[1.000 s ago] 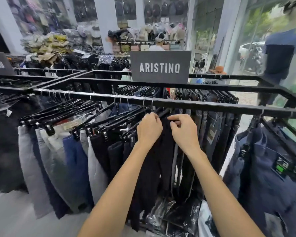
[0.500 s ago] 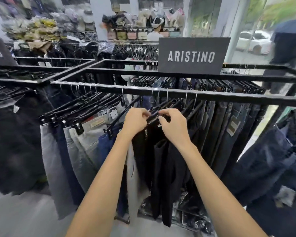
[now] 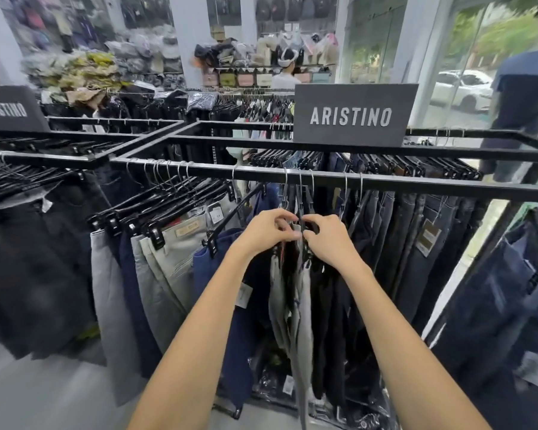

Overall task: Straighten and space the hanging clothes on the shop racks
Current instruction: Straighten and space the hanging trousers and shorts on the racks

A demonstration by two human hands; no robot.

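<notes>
Work is centred on the front rail (image 3: 385, 185), where grey trousers (image 3: 303, 293) and black trousers (image 3: 331, 305) hang bunched together from three hooks (image 3: 299, 181) crowded side by side. The left hand (image 3: 266, 235) has its fingers curled, pinching at the top of the bunched hangers (image 3: 306, 198). The right hand (image 3: 330, 243) is curled round a black clip just beside it, so the two sets of fingertips nearly touch. Which garment each hand controls cannot be told, as the hangers overlap. Just to the left, blue trousers (image 3: 227, 290) hang from a slanted hanger (image 3: 230, 217) set askew to the rail. To the right, jeans (image 3: 416, 243) hang in a close, even row. Risks, in my judgement: pulling the bunch apart by the clips rather than the hooks could spring a clip and drop a waistband to the floor. Crowded hooks may snag one another and drag a neighbour along. A sideways shove could push the slanted hanger further out of line or crowd the jeans.
</notes>
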